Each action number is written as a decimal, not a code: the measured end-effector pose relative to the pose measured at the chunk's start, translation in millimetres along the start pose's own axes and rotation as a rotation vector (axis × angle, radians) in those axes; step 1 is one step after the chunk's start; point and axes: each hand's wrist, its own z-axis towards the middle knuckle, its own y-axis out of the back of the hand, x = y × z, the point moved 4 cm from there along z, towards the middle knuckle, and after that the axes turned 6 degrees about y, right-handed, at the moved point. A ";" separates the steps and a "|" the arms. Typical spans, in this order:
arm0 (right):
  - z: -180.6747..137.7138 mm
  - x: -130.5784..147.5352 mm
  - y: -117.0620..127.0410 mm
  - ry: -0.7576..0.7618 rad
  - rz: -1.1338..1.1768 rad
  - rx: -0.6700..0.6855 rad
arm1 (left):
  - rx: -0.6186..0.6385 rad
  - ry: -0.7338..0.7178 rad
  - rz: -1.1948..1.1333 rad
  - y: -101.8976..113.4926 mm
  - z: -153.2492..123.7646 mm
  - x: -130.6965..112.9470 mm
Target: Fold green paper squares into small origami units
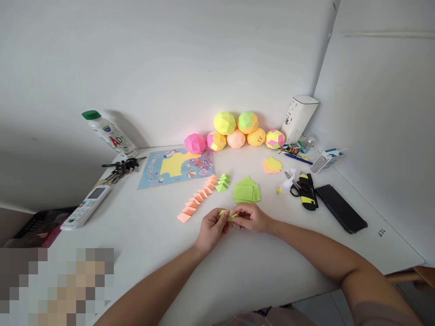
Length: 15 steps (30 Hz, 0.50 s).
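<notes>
Between my two hands is a small piece of folded green paper (228, 216). My left hand (212, 227) pinches its left side, and my right hand (250, 218) grips its right side with bent fingers; much of the piece is hidden by them. Just beyond my right hand lies a loose stack of green paper sheets (246, 190). Several folded green paper units (222, 182) sit nested in a short row behind my hands. A longer slanting row of folded peach paper units (197, 199) lies beyond my left hand.
Faceted paper balls (224, 123) are piled against the wall. A blue picture board (146, 174) lies left of them. At left are a bottle (113, 136), keys (122, 171) and a remote (86, 206). Scissors (295, 191), a box cutter (307, 192) and a phone (341, 208) lie at right.
</notes>
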 end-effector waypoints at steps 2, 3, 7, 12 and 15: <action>-1.0 1.7 0.2 0.025 -0.029 0.011 | -0.022 0.006 -0.025 1.6 0.9 -0.1; -1.3 3.0 0.0 0.054 -0.048 0.017 | -0.033 0.012 -0.042 2.6 1.5 0.0; -1.1 8.0 1.1 0.277 -0.242 -0.015 | -0.027 0.032 -0.092 5.2 4.0 1.5; -2.8 11.0 2.3 0.613 -0.623 -0.058 | 0.018 0.061 -0.049 4.4 4.0 1.3; -4.8 15.0 -2.0 0.706 -0.804 -0.007 | 0.056 0.067 -0.012 2.3 3.0 0.3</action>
